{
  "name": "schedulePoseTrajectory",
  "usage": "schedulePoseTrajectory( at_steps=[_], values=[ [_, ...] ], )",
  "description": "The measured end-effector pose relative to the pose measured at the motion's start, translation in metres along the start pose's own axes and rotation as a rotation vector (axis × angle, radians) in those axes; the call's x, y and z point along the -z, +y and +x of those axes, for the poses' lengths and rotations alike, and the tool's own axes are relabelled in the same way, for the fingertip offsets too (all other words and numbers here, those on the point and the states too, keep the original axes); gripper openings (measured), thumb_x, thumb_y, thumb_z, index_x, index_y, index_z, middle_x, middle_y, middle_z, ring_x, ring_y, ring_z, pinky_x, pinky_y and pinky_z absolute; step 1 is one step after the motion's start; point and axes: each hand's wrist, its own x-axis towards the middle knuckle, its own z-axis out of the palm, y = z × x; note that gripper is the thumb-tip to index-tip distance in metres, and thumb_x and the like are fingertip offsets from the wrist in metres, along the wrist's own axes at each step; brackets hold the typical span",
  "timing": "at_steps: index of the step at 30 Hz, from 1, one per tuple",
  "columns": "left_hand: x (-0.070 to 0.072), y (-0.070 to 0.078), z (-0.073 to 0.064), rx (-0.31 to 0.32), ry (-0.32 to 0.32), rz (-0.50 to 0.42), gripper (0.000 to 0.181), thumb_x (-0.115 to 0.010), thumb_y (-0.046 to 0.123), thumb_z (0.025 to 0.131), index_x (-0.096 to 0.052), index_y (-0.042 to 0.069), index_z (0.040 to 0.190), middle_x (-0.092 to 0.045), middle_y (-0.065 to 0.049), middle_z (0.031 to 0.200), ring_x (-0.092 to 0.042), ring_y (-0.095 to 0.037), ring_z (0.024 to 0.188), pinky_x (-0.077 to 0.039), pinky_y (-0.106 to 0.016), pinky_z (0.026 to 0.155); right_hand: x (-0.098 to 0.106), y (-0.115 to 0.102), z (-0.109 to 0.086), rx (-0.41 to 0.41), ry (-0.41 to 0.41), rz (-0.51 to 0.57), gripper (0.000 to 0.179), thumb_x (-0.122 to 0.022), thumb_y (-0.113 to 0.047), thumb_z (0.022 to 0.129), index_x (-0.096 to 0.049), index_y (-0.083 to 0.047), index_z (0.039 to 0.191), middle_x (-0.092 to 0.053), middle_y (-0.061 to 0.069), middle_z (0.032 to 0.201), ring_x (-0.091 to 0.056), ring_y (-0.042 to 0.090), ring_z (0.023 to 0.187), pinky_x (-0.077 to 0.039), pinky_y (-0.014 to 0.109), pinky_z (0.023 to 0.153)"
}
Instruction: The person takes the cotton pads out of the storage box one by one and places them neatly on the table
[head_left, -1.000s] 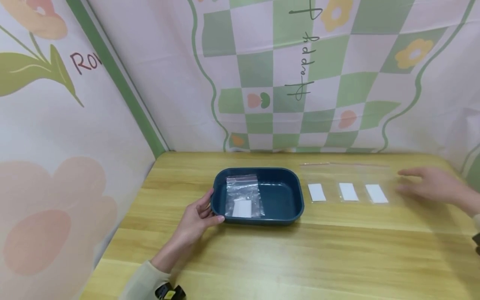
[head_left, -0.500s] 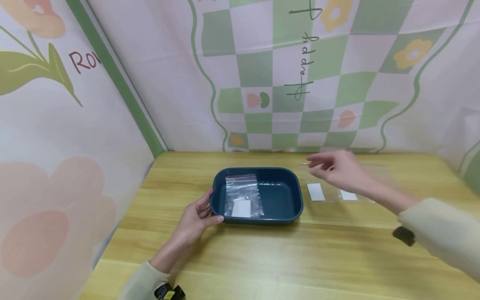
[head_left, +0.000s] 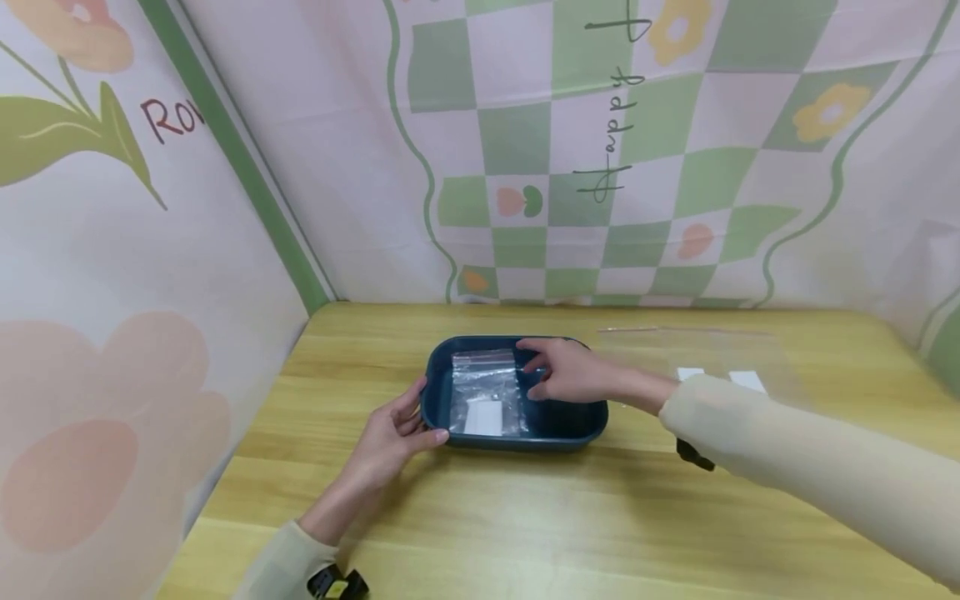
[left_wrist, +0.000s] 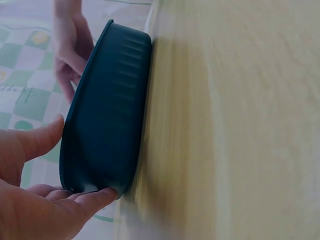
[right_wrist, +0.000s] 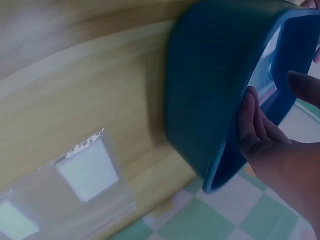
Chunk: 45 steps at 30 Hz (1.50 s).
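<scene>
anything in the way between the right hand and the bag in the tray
Nothing visible. The right hand reaches over the right end of the dark blue tray, and the plastic bag lies uncovered in its left half.

I log one dark-blue rounded tray [head_left: 513, 444], upright, left end gripped by the left hand [head_left: 386, 442], right hand [head_left: 570, 372] over its right half. Clear zip bag [head_left: 483, 379], white-patched: in the tray, left. Similar clear bags [head_left: 747, 382]: flat, right of the tray.

The left hand [head_left: 390, 437] grips, thumb spread from fingers; the right arm [head_left: 795, 454] reaches leftward, its hand [head_left: 566, 371] seemingly half bent, thumb apart.
</scene>
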Motion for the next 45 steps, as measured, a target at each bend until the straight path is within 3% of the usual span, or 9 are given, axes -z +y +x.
schedulePoseTrajectory(
  at_steps=[3, 12, 24, 31, 36, 41, 45],
  values=[
    [0.000, 0.000, 0.001, -0.007, 0.004, -0.002, 0.085, -0.078, -0.006, 0.092, -0.033, 0.005, 0.164, -0.033, -0.018, 0.166, -0.043, -0.039, 0.145, -0.047, -0.040, 0.108, -0.004, 0.000, 0.006, -0.026, -0.027, 0.001, 0.084, -0.078, -0.008, 0.088, -0.034, 0.011, 0.157, -0.072, 0.022, 0.127, -0.071, 0.031, 0.114, -0.059, 0.046, 0.097],
    [0.001, 0.000, 0.002, -0.002, 0.003, -0.021, 0.085, -0.076, -0.009, 0.092, -0.033, 0.004, 0.163, -0.034, -0.019, 0.165, -0.044, -0.039, 0.144, -0.047, -0.040, 0.109, -0.013, 0.006, 0.013, -0.072, -0.059, 0.042, 0.087, -0.079, -0.006, 0.086, -0.032, 0.011, 0.158, -0.076, 0.016, 0.117, -0.070, 0.031, 0.115, -0.055, 0.047, 0.103],
    [0.001, 0.000, 0.001, -0.001, 0.011, -0.007, 0.085, -0.077, -0.009, 0.092, -0.034, 0.004, 0.164, -0.035, -0.020, 0.165, -0.045, -0.039, 0.144, -0.047, -0.041, 0.109, -0.019, 0.009, 0.015, -0.127, -0.045, 0.198, 0.085, -0.078, -0.004, 0.089, -0.032, 0.007, 0.160, -0.075, 0.016, 0.119, -0.071, 0.025, 0.110, -0.059, 0.041, 0.095],
    [0.000, 0.000, 0.001, 0.002, 0.012, -0.003, 0.086, -0.077, -0.008, 0.091, -0.034, 0.004, 0.164, -0.033, -0.019, 0.166, -0.043, -0.040, 0.145, -0.046, -0.041, 0.110, -0.024, 0.005, 0.014, -0.115, 0.016, 0.227, 0.082, -0.078, -0.001, 0.087, -0.038, 0.007, 0.157, -0.077, 0.014, 0.113, -0.071, 0.023, 0.109, -0.058, 0.038, 0.095],
    [0.000, 0.000, 0.002, -0.004, 0.018, 0.005, 0.086, -0.077, -0.008, 0.091, -0.034, 0.005, 0.163, -0.031, -0.017, 0.167, -0.043, -0.040, 0.145, -0.045, -0.042, 0.111, -0.028, 0.002, 0.014, -0.081, 0.042, 0.409, 0.079, -0.076, 0.001, 0.090, -0.035, 0.009, 0.157, -0.074, 0.023, 0.121, -0.072, 0.029, 0.110, -0.061, 0.041, 0.094],
    [0.000, 0.000, 0.002, 0.003, 0.014, 0.006, 0.085, -0.077, -0.007, 0.092, -0.034, 0.005, 0.164, -0.031, -0.017, 0.167, -0.043, -0.040, 0.145, -0.044, -0.042, 0.112, -0.037, 0.000, 0.020, -0.094, 0.043, 0.640, 0.078, -0.077, -0.002, 0.093, -0.035, 0.006, 0.159, -0.071, 0.024, 0.121, -0.073, 0.027, 0.101, -0.062, 0.042, 0.092],
    [0.000, 0.001, 0.001, 0.003, 0.001, 0.001, 0.084, -0.076, -0.006, 0.093, -0.033, 0.005, 0.164, -0.032, -0.018, 0.167, -0.042, -0.040, 0.145, -0.045, -0.043, 0.111, -0.044, -0.003, 0.025, -0.097, 0.016, 0.694, 0.074, -0.078, -0.004, 0.093, -0.041, 0.002, 0.157, -0.064, 0.024, 0.123, -0.072, 0.029, 0.099, -0.062, 0.045, 0.093]
  ],
)
